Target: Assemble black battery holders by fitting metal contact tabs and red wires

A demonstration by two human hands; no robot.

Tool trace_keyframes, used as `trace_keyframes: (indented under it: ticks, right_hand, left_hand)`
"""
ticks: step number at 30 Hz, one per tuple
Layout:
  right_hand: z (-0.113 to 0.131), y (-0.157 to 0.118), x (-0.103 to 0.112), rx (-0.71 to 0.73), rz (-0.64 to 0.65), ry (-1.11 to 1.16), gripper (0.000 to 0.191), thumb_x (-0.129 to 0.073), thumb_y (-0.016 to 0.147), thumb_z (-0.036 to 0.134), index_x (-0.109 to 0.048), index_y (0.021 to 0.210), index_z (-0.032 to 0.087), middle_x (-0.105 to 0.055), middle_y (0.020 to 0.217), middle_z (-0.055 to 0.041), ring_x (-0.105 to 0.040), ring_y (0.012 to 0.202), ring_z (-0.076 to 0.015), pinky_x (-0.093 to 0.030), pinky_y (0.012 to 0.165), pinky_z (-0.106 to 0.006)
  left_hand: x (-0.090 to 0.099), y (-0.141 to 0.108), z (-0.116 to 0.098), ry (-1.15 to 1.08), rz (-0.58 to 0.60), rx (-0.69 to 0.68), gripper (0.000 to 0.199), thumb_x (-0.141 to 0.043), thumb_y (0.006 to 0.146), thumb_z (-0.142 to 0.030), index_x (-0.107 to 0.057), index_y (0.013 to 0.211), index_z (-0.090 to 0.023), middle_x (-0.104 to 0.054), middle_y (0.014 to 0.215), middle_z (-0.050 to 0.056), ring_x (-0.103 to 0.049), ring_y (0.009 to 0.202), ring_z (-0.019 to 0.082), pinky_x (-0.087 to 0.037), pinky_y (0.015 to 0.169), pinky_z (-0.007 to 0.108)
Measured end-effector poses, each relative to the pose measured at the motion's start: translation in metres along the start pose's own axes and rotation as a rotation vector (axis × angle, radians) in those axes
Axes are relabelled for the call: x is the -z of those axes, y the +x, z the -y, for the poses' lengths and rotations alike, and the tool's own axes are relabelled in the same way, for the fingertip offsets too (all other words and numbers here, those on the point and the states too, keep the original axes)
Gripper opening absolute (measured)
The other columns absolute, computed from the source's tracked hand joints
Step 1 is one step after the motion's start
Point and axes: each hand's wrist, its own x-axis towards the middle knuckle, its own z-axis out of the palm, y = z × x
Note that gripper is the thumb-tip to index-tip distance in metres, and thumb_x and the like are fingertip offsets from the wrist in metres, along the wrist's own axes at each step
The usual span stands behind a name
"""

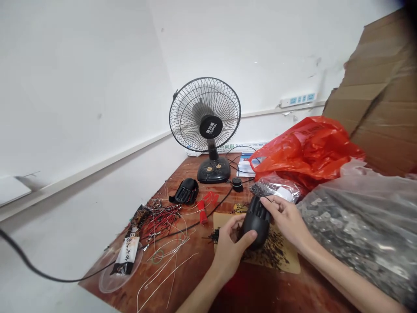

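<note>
A black rounded plastic housing (256, 226) with long slots in its upper part is held over a yellowish sheet (289, 261) strewn with small black pieces. My left hand (230, 243) grips its lower left side, thumb across the front. On the upper right edge rest the fingertips of my right hand (286, 217), pinched against the housing. A similar black housing (186, 191) lies on the table further back to the left. Between them is a bundle of red wires (202, 212).
A fan (213, 169) stands at the back of the brown table (192, 269). Red and black wires (163, 219) lie at left beside a labelled packet (127, 254). At right are a red bag (306, 143), a clear bag of metal parts (358, 234) and cardboard (384, 95).
</note>
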Motion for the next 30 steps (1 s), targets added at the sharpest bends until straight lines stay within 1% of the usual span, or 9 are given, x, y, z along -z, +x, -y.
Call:
trace_keyframes:
  ticks: [3, 6, 9, 13, 18, 21, 23, 27, 30]
  right_hand:
    - [0.004, 0.001, 0.002, 0.002, -0.068, -0.014, 0.039, -0.061, 0.090, 0.053, -0.060, 0.089, 0.013, -0.051, 0.062, 0.0006, -0.043, 0.054, -0.0114, -0.033, 0.052, -0.025]
    - [0.012, 0.002, 0.007, 0.007, -0.062, -0.030, 0.041, -0.057, 0.092, 0.054, -0.060, 0.096, 0.014, -0.055, 0.067, -0.0008, -0.046, 0.057, -0.0122, -0.035, 0.053, -0.025]
    - [0.026, 0.002, 0.017, 0.053, 0.059, -0.079, 0.038, -0.065, 0.087, 0.051, -0.060, 0.101, 0.017, -0.059, 0.075, -0.0002, -0.053, 0.065, -0.0138, -0.041, 0.058, -0.025]
    - [0.053, -0.001, 0.040, 0.333, 0.267, -0.429, 0.023, -0.067, 0.090, 0.040, -0.062, 0.104, 0.022, -0.065, 0.098, 0.0002, -0.059, 0.088, -0.0152, -0.046, 0.078, -0.026]
    - [0.078, -0.018, 0.048, 0.658, 0.232, -0.633, 0.015, -0.058, 0.095, 0.019, -0.058, 0.110, 0.021, -0.066, 0.104, 0.0008, -0.063, 0.091, -0.0094, -0.047, 0.083, -0.020]
    - [0.075, -0.032, 0.031, 0.907, 0.198, -0.698, 0.026, -0.050, 0.094, 0.005, -0.056, 0.116, 0.018, -0.066, 0.117, -0.0036, -0.063, 0.107, -0.0105, -0.046, 0.094, -0.020]
    - [0.066, -0.038, 0.017, 1.005, 0.180, -0.742, 0.028, -0.052, 0.092, 0.003, -0.057, 0.115, 0.018, -0.065, 0.123, -0.0051, -0.062, 0.112, -0.0129, -0.045, 0.098, -0.023]
    - [0.045, -0.036, 0.002, 1.050, 0.270, -0.753, 0.030, -0.049, 0.089, -0.002, -0.055, 0.111, 0.017, -0.060, 0.128, -0.0093, -0.056, 0.122, -0.0183, -0.045, 0.102, -0.030]
    - [0.042, -0.030, 0.003, 0.936, 0.407, -0.718, 0.032, -0.051, 0.086, -0.001, -0.051, 0.112, 0.018, -0.052, 0.136, -0.0109, -0.049, 0.129, -0.0197, -0.044, 0.104, -0.033]
  left_hand:
    - [-0.003, -0.004, 0.000, 0.028, 0.071, -0.059, 0.062, -0.081, 0.075, -0.026, -0.055, 0.130, -0.018, -0.061, 0.128, 0.011, -0.057, 0.117, 0.022, -0.042, 0.101, 0.031]
    - [-0.001, -0.004, 0.000, 0.072, 0.040, -0.131, 0.062, -0.079, 0.077, -0.025, -0.052, 0.132, -0.021, -0.057, 0.132, 0.010, -0.054, 0.121, 0.023, -0.041, 0.105, 0.034]
    - [0.007, 0.000, 0.000, 0.179, -0.033, -0.267, 0.049, -0.081, 0.075, -0.024, -0.059, 0.119, -0.021, -0.057, 0.122, 0.009, -0.057, 0.114, 0.022, -0.045, 0.098, 0.033]
    - [0.013, 0.005, 0.001, 0.268, -0.015, -0.394, 0.039, -0.086, 0.067, -0.019, -0.065, 0.100, -0.019, -0.056, 0.124, 0.010, -0.053, 0.122, 0.026, -0.045, 0.100, 0.035]
    - [0.006, 0.006, -0.007, -0.076, -0.099, -0.255, 0.077, -0.080, 0.076, -0.025, -0.043, 0.142, -0.029, -0.040, 0.152, 0.010, -0.035, 0.143, 0.026, -0.031, 0.116, 0.041]
    - [0.006, 0.002, -0.016, -0.416, 0.061, -0.030, 0.066, -0.062, 0.088, -0.055, -0.045, 0.141, -0.020, -0.045, 0.148, 0.015, -0.043, 0.136, 0.033, -0.040, 0.109, 0.049]
    - [0.008, 0.000, -0.020, -0.541, 0.116, 0.069, 0.064, -0.052, 0.091, -0.060, -0.048, 0.140, -0.019, -0.053, 0.141, 0.015, -0.051, 0.129, 0.033, -0.045, 0.103, 0.050]
    - [0.013, -0.002, -0.024, -0.543, -0.024, -0.022, 0.053, -0.060, 0.093, -0.035, -0.045, 0.143, -0.025, -0.063, 0.129, 0.010, -0.058, 0.122, 0.025, -0.047, 0.101, 0.041]
    - [0.013, 0.001, -0.022, -0.469, -0.103, -0.097, 0.055, -0.063, 0.087, -0.018, -0.048, 0.140, -0.025, -0.067, 0.121, 0.007, -0.061, 0.116, 0.021, -0.046, 0.100, 0.036]
